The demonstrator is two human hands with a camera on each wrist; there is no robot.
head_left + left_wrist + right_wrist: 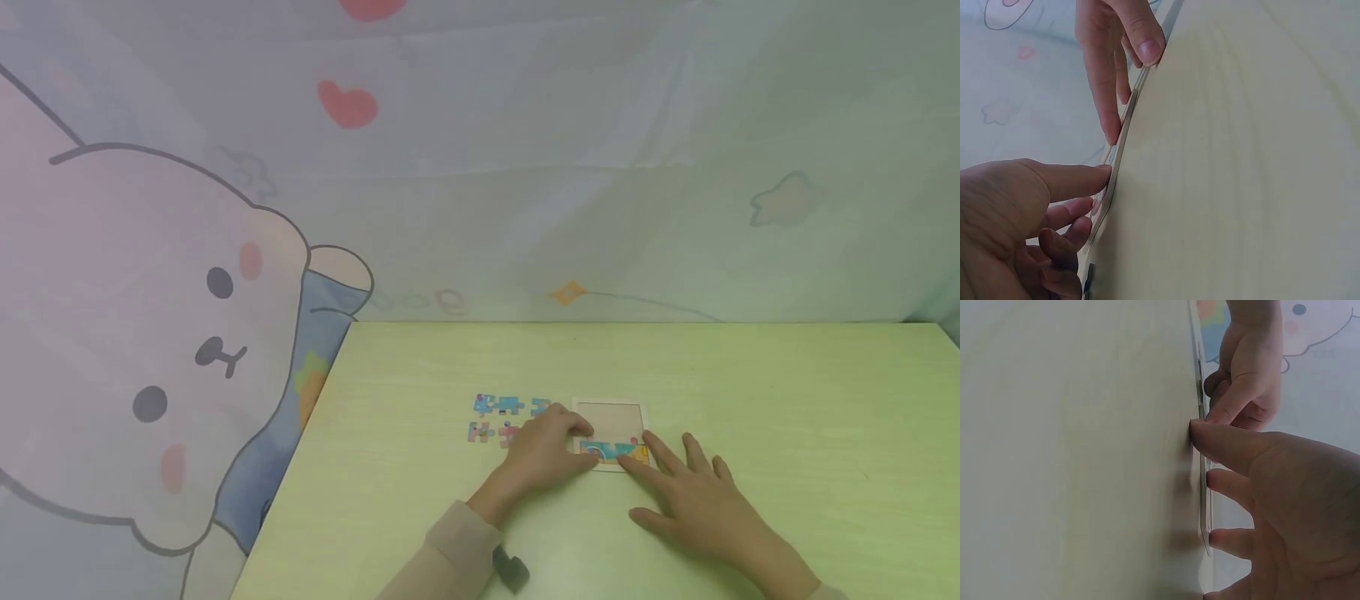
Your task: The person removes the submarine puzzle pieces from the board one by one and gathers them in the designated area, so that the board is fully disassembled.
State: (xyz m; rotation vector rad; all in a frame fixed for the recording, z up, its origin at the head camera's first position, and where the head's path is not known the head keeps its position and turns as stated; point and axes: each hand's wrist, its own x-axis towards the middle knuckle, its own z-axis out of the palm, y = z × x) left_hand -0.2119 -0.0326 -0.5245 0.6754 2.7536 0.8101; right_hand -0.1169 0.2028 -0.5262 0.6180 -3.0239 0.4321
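A shallow square puzzle tray (611,417) lies on the table, with colourful jigsaw pieces (617,451) along its near side and bare wood behind them. My left hand (546,450) grips the tray's left side, its thumb and index finger bent over the near-left corner. From the right, my right hand (697,500) reaches in with spread fingers. Its index fingertip touches the fitted pieces, and another finger lies by the tray's right edge. In the left wrist view the left thumb (1082,181) rests at the tray's near edge. The right thumb (1229,440) is near that edge in the right wrist view.
Left of the tray lie several loose jigsaw pieces (483,404) in two rows, partly hidden by my left hand. A dark object (512,571) shows beside the left sleeve. Behind the pale table (825,383) hangs a printed cloth (525,167).
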